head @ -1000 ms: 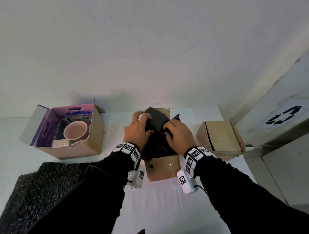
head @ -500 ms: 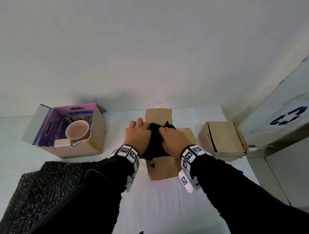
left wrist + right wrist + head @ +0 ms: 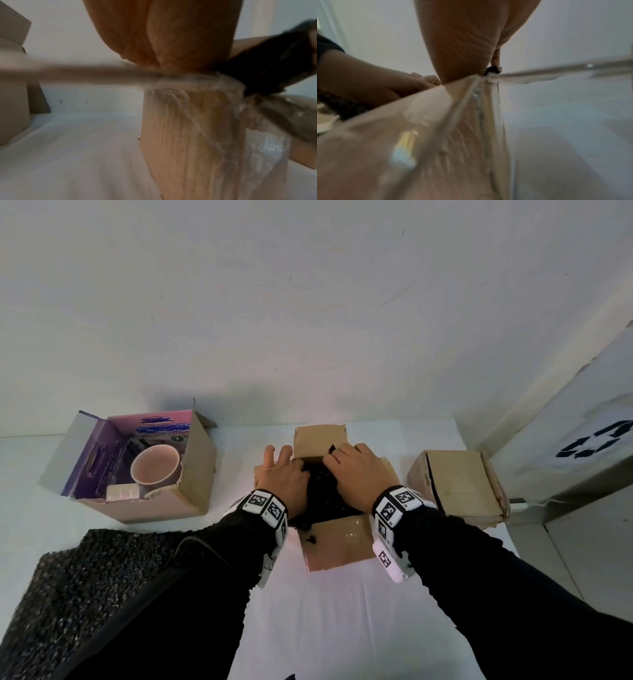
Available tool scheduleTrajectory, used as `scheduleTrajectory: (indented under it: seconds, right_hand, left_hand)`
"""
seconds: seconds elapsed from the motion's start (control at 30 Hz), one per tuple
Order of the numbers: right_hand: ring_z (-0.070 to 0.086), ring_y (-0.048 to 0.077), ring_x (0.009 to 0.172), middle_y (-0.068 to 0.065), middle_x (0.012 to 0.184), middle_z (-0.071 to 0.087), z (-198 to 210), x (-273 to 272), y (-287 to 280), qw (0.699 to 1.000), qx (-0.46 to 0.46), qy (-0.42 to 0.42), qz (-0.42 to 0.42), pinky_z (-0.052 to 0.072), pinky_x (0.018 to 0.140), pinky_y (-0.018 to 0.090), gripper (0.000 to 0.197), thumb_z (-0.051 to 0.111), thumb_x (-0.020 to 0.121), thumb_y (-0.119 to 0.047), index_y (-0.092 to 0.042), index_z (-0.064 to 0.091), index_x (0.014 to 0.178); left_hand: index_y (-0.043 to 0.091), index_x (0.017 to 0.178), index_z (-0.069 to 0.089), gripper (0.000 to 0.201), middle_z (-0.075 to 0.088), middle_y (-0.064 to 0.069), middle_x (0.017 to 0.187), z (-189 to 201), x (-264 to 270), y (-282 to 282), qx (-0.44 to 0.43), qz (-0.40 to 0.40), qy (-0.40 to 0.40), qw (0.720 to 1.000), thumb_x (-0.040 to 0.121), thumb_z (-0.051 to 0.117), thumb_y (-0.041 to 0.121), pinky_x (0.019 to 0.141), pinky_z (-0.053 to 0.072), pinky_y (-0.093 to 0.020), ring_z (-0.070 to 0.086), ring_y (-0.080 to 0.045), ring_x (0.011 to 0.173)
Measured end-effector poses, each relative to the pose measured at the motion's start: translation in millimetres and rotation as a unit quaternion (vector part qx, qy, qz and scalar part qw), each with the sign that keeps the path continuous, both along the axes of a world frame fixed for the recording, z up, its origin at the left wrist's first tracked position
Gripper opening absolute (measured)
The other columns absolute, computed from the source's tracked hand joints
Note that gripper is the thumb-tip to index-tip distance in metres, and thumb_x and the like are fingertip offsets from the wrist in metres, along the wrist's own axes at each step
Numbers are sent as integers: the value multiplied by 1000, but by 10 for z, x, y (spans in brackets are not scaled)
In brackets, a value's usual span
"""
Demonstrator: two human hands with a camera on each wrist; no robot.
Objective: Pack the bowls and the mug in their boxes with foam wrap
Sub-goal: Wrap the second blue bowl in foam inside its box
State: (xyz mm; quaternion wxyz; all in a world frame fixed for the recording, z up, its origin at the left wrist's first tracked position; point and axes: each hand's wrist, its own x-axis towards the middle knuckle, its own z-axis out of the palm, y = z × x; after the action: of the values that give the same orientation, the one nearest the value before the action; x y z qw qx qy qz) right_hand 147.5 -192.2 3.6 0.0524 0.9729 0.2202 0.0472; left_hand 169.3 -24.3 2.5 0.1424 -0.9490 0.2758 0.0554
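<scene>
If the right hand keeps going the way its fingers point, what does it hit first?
Most likely the far flap of the middle box: the right hand points away from the person, fingertips at that flap's edge, pressing on the black foam wrap. Depth is uncertain.

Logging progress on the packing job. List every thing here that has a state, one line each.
middle box: open, flaps spread, black foam wrap inside
black foam wrap: pressed down into the middle box under both hands
left hand: presses on the wrap
right hand: presses on the wrap
purple box: open, mug inside
mug: upright, unwrapped
right box: closed
foam sheet: spread on the table
</scene>
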Motion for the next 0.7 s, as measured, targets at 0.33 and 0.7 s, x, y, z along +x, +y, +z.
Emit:
scheduleTrajectory:
  seconds: [0.33, 0.7]
  right_hand:
    - [58, 27, 75, 4, 79, 62, -13, -112, -27, 998, -25, 36, 38, 44, 80, 38, 23, 38, 79, -13, -15, 53, 96]
    - [58, 28, 85, 8, 96, 63, 25, -16, -55, 998, -12, 59, 4, 41, 75, 36, 27, 63, 73, -12, -13, 58, 99]
  left_hand:
    - [30, 102, 57, 22, 61, 8, 119, -53, 125, -50, 25, 2, 21, 999, 85, 45, 24, 109, 6, -57, 15, -29, 139]
    - [22, 81, 59, 17, 62, 4, 82, -56, 59, 150, -95, -73, -135, 984, 69, 69, 19, 85, 29, -44, 52, -29, 93]
